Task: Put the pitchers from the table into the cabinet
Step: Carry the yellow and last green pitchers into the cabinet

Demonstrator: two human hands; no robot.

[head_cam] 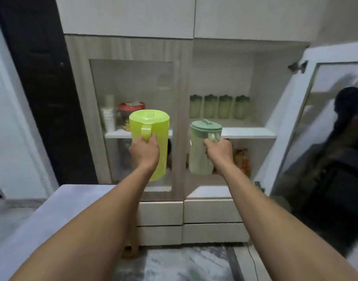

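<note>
- The yellow-green pitcher point(151, 142) is gripped by its handle in the left hand point(144, 153), held up before the shut glass door point(133, 122).
- The pale green pitcher point(200, 151) is gripped likewise in the right hand point(218, 152), before the open cabinet point(261, 88).
- Four green jars point(219, 106) are lined up on the upper shelf point(249, 132).
- Whether anything is inside either lidded pitcher cannot be told; items behind the glass are blurred.

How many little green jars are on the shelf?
4, side by side in a row at the back of the open cabinet's upper shelf: jars.
</note>
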